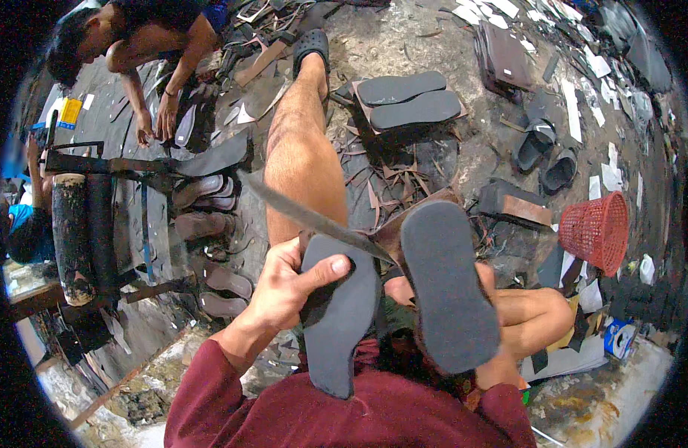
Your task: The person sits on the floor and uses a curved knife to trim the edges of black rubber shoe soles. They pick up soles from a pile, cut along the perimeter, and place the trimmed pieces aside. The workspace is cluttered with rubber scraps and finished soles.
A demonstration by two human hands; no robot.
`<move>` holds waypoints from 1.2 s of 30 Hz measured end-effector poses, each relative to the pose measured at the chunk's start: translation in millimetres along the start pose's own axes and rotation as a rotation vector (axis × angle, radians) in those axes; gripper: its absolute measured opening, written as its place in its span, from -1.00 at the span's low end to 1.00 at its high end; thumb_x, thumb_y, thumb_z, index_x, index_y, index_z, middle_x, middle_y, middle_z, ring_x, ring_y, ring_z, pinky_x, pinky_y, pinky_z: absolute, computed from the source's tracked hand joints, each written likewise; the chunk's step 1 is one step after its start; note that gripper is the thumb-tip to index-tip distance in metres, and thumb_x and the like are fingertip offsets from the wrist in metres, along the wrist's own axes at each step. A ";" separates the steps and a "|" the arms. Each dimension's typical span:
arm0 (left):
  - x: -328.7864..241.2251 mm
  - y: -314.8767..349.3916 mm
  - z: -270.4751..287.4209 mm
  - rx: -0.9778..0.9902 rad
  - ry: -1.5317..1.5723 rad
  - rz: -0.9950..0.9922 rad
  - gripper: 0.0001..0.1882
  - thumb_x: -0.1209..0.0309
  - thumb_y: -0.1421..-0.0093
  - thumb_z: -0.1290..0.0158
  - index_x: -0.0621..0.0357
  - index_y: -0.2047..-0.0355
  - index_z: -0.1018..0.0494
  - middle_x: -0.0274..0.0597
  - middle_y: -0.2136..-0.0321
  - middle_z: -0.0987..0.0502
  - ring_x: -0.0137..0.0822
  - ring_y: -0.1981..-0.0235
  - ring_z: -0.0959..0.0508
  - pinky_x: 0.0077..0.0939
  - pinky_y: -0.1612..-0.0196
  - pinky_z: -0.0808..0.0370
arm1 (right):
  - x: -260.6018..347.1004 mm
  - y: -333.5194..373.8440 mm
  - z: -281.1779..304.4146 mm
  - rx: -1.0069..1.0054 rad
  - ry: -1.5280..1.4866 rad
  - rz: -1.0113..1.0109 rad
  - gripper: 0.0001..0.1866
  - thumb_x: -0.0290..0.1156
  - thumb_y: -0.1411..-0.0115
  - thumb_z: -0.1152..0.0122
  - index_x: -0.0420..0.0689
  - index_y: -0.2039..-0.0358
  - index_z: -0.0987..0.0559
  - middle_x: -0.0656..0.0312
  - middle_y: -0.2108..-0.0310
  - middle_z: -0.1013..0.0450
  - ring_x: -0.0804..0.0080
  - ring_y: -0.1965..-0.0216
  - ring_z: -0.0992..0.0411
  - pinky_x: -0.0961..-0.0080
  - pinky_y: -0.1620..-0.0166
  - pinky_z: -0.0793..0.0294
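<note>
Grey foam fills the middle of my view: my left hand grips one sole blank, thumb pressed across its top edge and the other fingers curled behind it out of sight. A second sole stands just to the right, held up from below; my right hand is almost wholly hidden behind it, so I cannot tell how those fingers sit. A long knife blade runs from ten o'clock down to the gap between the two soles, its handle end lost behind them. My bare leg stretches toward twelve o'clock. At one o'clock two dark soles lie on the floor; at three o'clock stands a red basket. At eleven o'clock another person bends over scraps, partly cut off by the rim.
</note>
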State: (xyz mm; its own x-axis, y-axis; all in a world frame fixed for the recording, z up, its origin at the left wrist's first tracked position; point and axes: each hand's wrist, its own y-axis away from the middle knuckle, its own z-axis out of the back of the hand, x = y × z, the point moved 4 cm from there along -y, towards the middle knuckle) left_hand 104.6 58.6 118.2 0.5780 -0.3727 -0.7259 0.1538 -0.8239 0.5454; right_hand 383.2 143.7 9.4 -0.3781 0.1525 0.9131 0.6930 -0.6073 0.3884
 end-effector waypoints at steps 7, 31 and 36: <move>-14.1 -4.6 -5.3 0.087 -0.172 0.035 -0.69 0.40 -0.17 -0.32 0.24 0.10 -0.59 -0.27 0.27 -0.66 -0.50 0.29 -0.60 -0.54 0.21 -0.56 | 114.9 -33.3 27.3 0.126 0.457 0.363 -0.52 -0.20 -0.32 -0.07 -0.11 -0.20 -0.41 0.11 -0.04 -0.51 0.31 0.04 -0.47 0.37 0.00 -0.44; 6.5 -18.2 -91.9 0.054 0.407 -0.374 -0.42 0.26 -0.17 -0.21 0.20 -0.15 -0.33 -0.07 -0.02 -0.50 -0.14 0.01 -0.55 -0.20 -0.07 -0.51 | 151.8 30.4 21.3 -0.465 0.300 0.771 -0.44 -0.22 -0.34 -0.14 -0.03 -0.32 -0.33 0.02 0.02 -0.52 0.29 0.34 -0.44 0.32 0.19 -0.44; -2.7 -30.5 -115.7 0.032 0.324 -0.294 -0.55 0.21 -0.25 -0.12 0.27 -0.02 -0.39 -0.13 0.19 -0.58 -0.24 0.19 -0.60 -0.30 0.05 -0.54 | 102.6 39.1 15.3 -0.219 0.261 0.777 -0.41 -0.06 -0.29 -0.16 -0.06 -0.25 -0.36 0.00 0.17 -0.56 0.29 0.52 -0.51 0.40 0.42 -0.50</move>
State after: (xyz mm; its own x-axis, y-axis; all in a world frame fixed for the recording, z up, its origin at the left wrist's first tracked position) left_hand 191.0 134.2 151.9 0.7359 0.0283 -0.6765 0.3273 -0.8895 0.3188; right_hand 380.9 147.5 120.2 0.0085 -0.5392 0.8421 0.6898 -0.6065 -0.3953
